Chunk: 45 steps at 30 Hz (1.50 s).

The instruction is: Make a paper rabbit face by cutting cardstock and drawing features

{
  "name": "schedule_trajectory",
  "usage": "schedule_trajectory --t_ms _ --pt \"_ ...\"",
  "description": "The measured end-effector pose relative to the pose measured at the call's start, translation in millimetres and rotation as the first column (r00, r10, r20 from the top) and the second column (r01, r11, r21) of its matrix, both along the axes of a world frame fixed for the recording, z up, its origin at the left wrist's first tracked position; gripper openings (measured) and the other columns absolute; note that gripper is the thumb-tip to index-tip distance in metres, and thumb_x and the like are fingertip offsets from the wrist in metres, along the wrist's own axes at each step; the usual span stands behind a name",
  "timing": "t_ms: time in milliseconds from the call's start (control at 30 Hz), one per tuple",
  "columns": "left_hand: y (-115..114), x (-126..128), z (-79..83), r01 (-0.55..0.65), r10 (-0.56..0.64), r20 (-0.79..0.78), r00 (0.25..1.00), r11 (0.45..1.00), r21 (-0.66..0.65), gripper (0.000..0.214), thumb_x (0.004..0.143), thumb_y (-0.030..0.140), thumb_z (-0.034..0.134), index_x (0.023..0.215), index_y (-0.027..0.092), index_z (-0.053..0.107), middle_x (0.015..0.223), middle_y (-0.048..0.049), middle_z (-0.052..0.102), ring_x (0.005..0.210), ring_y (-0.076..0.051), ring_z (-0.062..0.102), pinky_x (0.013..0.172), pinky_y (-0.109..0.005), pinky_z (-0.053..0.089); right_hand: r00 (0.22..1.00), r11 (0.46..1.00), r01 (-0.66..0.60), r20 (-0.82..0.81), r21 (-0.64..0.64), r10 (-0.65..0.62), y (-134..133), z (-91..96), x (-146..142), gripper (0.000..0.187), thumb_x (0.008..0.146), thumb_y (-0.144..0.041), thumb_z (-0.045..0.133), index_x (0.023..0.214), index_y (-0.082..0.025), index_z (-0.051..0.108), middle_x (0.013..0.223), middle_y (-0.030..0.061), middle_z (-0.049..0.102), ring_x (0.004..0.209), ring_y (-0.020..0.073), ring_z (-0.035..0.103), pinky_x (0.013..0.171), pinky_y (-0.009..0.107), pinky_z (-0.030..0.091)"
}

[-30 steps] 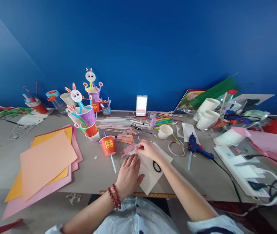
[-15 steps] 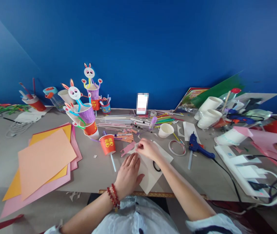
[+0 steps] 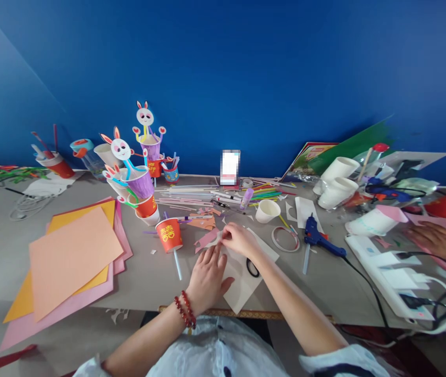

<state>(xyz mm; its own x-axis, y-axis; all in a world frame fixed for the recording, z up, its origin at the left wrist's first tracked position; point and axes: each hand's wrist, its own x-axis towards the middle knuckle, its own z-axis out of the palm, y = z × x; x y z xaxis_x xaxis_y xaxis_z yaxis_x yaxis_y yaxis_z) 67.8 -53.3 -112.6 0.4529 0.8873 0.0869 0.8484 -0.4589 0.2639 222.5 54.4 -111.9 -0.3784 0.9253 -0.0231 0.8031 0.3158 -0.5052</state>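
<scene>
My left hand (image 3: 207,275) lies flat with its fingers stretched out, over the left edge of a white sheet of paper (image 3: 242,293). Close to its fingertips, my right hand (image 3: 239,241) is closed in a pinch; whatever is between the fingers is too small or hidden to make out. A black loop (image 3: 253,268) shows on the sheet beside my right wrist, the rest of it out of sight. Left of my hands is a red paper cup (image 3: 169,234) with gold characters and a pale blue straw (image 3: 178,264) below it. Pink paper scraps (image 3: 206,240) lie by my fingertips.
Coloured paper sheets (image 3: 76,262) are stacked at left, near rabbit-decorated cups (image 3: 140,183). On the right are a tape roll (image 3: 285,239), a blue glue gun (image 3: 321,238) with its cord and a power strip (image 3: 388,277). Another person's hand (image 3: 443,246) rests at far right.
The red cup has shifted slightly left and tilted a little. The other person's hand has come further in from the right. My own hands have barely moved.
</scene>
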Motion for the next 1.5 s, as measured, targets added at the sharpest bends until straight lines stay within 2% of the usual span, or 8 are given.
schedule_trajectory --t_ms 300,500,700,867,1100,1200,1300,1500 --pt "0.2 1.9 -3.1 0.007 -0.006 -0.031 1.000 1.000 0.013 0.052 0.086 0.038 0.065 0.129 0.011 0.052 0.154 -0.0231 0.039 0.137 -0.039 0.040 0.110 -0.053 0.036 0.994 0.994 -0.089 -0.054 0.060 0.092 -18.1 9.3 2.8 0.016 0.089 -0.010 0.059 0.087 -0.021 0.070 0.098 0.0029 0.068 0.082 0.0153 0.063 0.068 0.023 0.041" --pt "-3.8 -0.5 -1.1 0.012 -0.012 -0.022 1.000 1.000 0.004 0.052 0.088 0.038 0.061 0.132 0.011 0.052 0.157 -0.0200 0.035 0.137 -0.037 0.040 0.111 -0.052 0.037 0.995 0.993 -0.081 -0.058 0.085 0.086 -17.8 6.9 3.3 0.019 0.087 -0.007 0.060 0.084 -0.021 0.071 0.095 0.0031 0.069 0.081 0.0162 0.064 0.066 0.024 0.041" --pt "-8.2 -2.6 -2.8 0.026 -0.026 -0.032 0.999 1.000 0.010 0.055 0.089 0.040 0.061 0.136 0.012 0.051 0.153 -0.0183 0.041 0.138 -0.036 0.040 0.114 -0.051 0.034 0.995 0.992 -0.084 -0.052 0.089 0.089 -16.7 7.4 2.1 0.015 0.087 -0.009 0.062 0.081 -0.021 0.071 0.094 0.0018 0.069 0.077 0.0147 0.064 0.064 0.023 0.041" --pt "-3.2 -1.3 1.9 0.020 -0.019 -0.052 0.998 1.000 0.022 0.053 0.088 0.043 0.063 0.130 0.012 0.055 0.157 -0.0201 0.035 0.131 -0.037 0.047 0.107 -0.052 0.040 0.995 0.992 -0.093 -0.013 0.091 0.095 -17.0 9.3 2.4 0.016 0.087 -0.008 0.061 0.084 -0.021 0.071 0.095 0.0023 0.069 0.077 0.0145 0.064 0.063 0.023 0.041" --pt "0.9 4.2 0.1 0.010 -0.002 -0.086 0.996 0.996 0.084 0.056 0.085 0.050 0.066 0.123 0.011 0.058 0.147 -0.0226 0.047 0.126 -0.038 0.050 0.103 -0.051 0.042 0.985 0.987 -0.136 0.122 0.084 0.126 -12.3 17.4 -4.6 0.015 0.089 -0.013 0.058 0.087 -0.019 0.071 0.096 0.0048 0.069 0.079 0.0175 0.065 0.062 0.025 0.040" --pt "0.6 6.0 -2.2 0.002 0.008 -0.097 0.995 0.995 0.103 0.057 0.084 0.051 0.067 0.121 0.010 0.059 0.134 -0.0227 0.058 0.123 -0.038 0.052 0.103 -0.051 0.042 0.965 0.973 -0.215 0.173 0.081 0.199 -7.4 23.9 -23.2 0.017 0.089 -0.014 0.057 0.094 -0.021 0.071 0.102 0.0059 0.069 0.090 0.0210 0.065 0.064 0.027 0.040" --pt "0.1 6.4 -4.5 -0.013 0.022 -0.089 0.996 0.994 0.107 0.059 0.082 0.052 0.068 0.123 0.010 0.059 0.124 -0.0207 0.063 0.119 -0.038 0.054 0.102 -0.050 0.043 0.922 0.936 -0.347 0.202 0.052 0.331 1.6 27.6 -43.6 0.020 0.089 -0.013 0.055 0.095 -0.024 0.070 0.107 0.0040 0.068 0.097 0.0210 0.064 0.065 0.026 0.040" --pt "-2.6 6.9 -9.8 -0.012 0.025 -0.114 0.993 0.993 0.120 0.060 0.083 0.055 0.067 0.122 0.010 0.059 0.130 -0.0215 0.060 0.126 -0.037 0.051 0.106 -0.049 0.040 0.843 0.870 -0.492 0.235 -0.028 0.484 23.3 29.0 -55.6 0.022 0.078 -0.010 0.064 0.096 -0.023 0.068 0.108 0.0045 0.068 0.087 0.0203 0.066 0.060 0.025 0.040"
